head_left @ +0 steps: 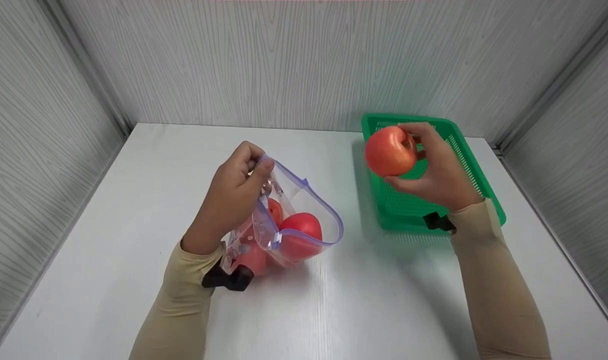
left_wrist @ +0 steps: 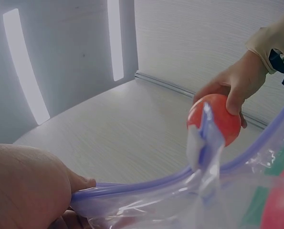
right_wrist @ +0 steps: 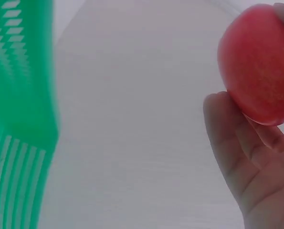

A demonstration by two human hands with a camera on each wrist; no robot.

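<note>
With thumb and fingers my left hand pinches the purple-edged rim of a clear zip bag. The bag's mouth gapes toward the right, and several red apples lie inside it, partly seen through the plastic. My right hand grips another red apple between thumb and fingers, held up over the left side of a green basket. In the left wrist view this apple appears beyond the bag's rim. The right wrist view has the apple apart from the basket wall.
The green basket stands at the back right of the white table, close to the rear panel. Grained panels enclose the table at the left and right. Each wrist wears a dark strap mount.
</note>
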